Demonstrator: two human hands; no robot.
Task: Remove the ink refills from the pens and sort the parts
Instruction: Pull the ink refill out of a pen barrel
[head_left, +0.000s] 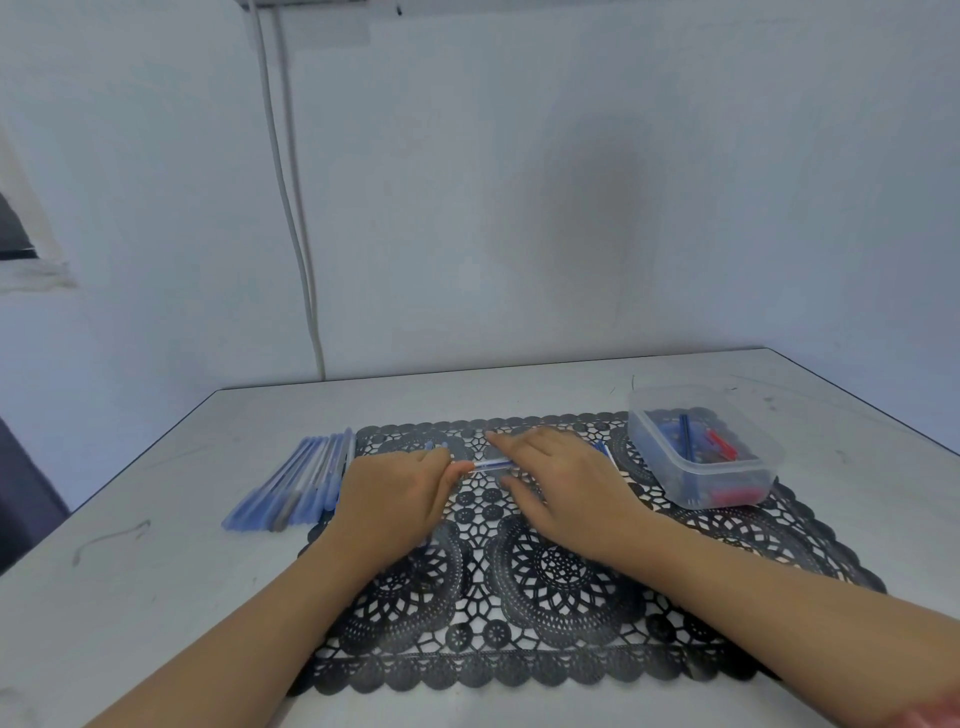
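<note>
Left hand (395, 499) pinches one end of the blue pen (491, 464), right hand (566, 483) covers the other, grip unclear; recommended: pull straight along the barrel, without bending.

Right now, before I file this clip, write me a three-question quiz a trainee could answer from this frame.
1. True or false: the clear container holds red and blue parts.
2. The row of blue pens lies: A) left of the black lace mat; B) in the container; C) under the right hand.
3. Fill in: the left hand grips one end of a ____.
Key: 1 true; 2 A; 3 pen.
</note>
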